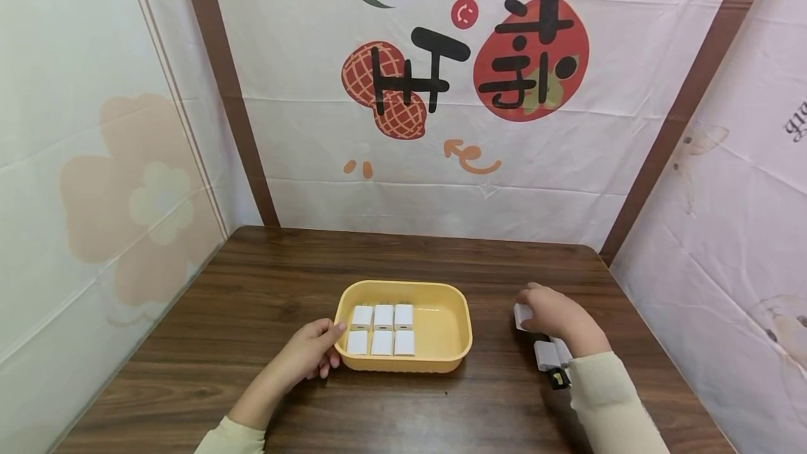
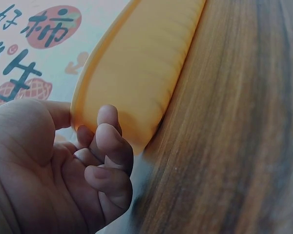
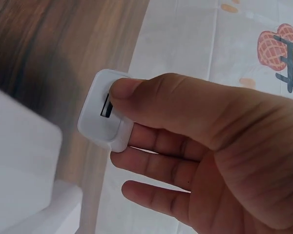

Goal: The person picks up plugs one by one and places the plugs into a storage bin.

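Note:
A yellow plastic tray [image 1: 444, 342] sits on the table with several white USB chargers [image 1: 383, 343] in two rows in its left part. My left hand [image 1: 307, 354] pinches the tray's left end, thumb at the rim and fingers curled against the outside wall. To the right of the tray, my right hand [image 1: 557, 317] grips another white charger [image 3: 94, 124], the thumb over its dark USB slot. Closer to me, more white chargers [image 1: 546, 356] lie on the table, partly hidden by the right hand and sleeve.
A small black piece with a gold-coloured mark [image 1: 557, 378] lies beside the loose chargers. The brown wood-grain table [image 1: 265, 279] ends at printed fabric walls [image 1: 302, 160] at the back and both sides.

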Demonstrator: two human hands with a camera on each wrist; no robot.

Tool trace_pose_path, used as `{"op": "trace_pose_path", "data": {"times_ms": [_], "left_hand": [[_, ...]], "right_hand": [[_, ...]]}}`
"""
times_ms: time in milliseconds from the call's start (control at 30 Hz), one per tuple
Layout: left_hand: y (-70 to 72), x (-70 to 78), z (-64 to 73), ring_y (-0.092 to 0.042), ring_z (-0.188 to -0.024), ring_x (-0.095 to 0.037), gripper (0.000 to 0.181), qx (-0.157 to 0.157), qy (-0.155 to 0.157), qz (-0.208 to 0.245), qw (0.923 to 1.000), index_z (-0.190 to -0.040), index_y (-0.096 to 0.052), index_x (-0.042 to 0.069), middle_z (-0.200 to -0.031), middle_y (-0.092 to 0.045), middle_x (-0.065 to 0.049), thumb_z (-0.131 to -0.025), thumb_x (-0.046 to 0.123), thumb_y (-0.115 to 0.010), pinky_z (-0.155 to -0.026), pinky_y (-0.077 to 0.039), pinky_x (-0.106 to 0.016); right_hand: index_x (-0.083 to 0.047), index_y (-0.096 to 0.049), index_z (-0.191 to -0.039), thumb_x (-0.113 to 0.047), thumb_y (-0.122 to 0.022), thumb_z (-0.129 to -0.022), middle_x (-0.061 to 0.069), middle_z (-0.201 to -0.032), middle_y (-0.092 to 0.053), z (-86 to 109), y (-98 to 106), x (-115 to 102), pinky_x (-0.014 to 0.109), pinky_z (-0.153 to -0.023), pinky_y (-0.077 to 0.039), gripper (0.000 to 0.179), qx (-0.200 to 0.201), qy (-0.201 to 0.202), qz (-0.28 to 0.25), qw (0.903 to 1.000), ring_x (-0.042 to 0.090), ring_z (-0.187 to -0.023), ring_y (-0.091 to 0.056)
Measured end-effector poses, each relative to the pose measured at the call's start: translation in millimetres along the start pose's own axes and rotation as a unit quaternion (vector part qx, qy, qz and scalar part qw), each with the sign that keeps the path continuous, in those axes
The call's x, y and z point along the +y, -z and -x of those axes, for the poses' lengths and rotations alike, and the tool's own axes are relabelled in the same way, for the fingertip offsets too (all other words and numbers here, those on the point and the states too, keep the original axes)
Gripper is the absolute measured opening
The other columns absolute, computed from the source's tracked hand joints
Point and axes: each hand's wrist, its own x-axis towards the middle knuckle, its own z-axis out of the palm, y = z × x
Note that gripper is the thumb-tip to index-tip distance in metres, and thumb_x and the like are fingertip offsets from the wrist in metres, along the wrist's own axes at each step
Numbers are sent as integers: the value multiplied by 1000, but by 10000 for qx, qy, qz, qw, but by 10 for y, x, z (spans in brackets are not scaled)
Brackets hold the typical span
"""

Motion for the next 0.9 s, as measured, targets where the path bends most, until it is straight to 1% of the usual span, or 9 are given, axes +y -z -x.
{"op": "trace_pose_path", "data": {"times_ms": [67, 167, 367, 600, 767, 900], "left_hand": [[0, -3, 0, -53, -48, -15, 45, 0, -16, -1, 10000, -104, -56, 0, -69, -61, -5, -107, 45, -50, -41, -34, -25], [0, -1, 0, -52, -48, -15, 44, 12, -9, -14, 10000, -103, -56, 0, -69, -61, -5, -108, 44, -50, -41, -34, -25], [-5, -7, -1, -52, -48, -15, 44, 39, 19, -45, 10000, -104, -56, 1, -69, -61, -5, -108, 44, -49, -41, -34, -25], [-2, -8, 0, -53, -48, -15, 44, 30, 9, -39, 10000, -104, -56, 1, -69, -61, -5, -108, 44, -49, -41, -34, -25], [1, 5, 3, -53, -48, -15, 44, 25, 0, -15, 10000, -104, -56, 0, -69, -61, -6, -108, 43, -49, -40, -34, -25], [-1, 0, 0, -53, -48, -15, 43, 19, 17, -17, 10000, -103, -56, 1, -69, -61, -5, -108, 44, -49, -40, -34, -24]], "right_hand": [[-1, -71, -119, -11, -82, -85, 14, -116, -63, -6, 14, -36, 46, -84, -56, 38, 106, 30, 82, 9999, 26, -100, -66], [-2, -71, -118, -12, -83, -84, 11, -114, -63, -15, 44, -93, 45, -83, -55, 38, 230, 42, 147, 9996, 23, -96, -65], [-4, -71, -118, -14, -84, -83, 8, -112, -64, -15, 118, -217, 44, -81, -55, 38, 356, 68, 164, 9992, 20, -93, -63], [-4, -72, -118, -16, -84, -82, 7, -110, -64, -43, 192, -331, 44, -82, -55, 40, 464, 263, 195, 9984, 20, -93, -64], [-5, -71, -121, -19, -82, -84, 6, -111, -63, -66, 231, -406, 41, -78, -54, 41, 478, 284, 148, 9983, 17, -89, -61], [-7, -72, -118, -20, -81, -83, 4, -110, -63, -81, 254, -459, 39, -77, -53, 39, 575, 395, 156, 9974, 16, -86, -60]]}}
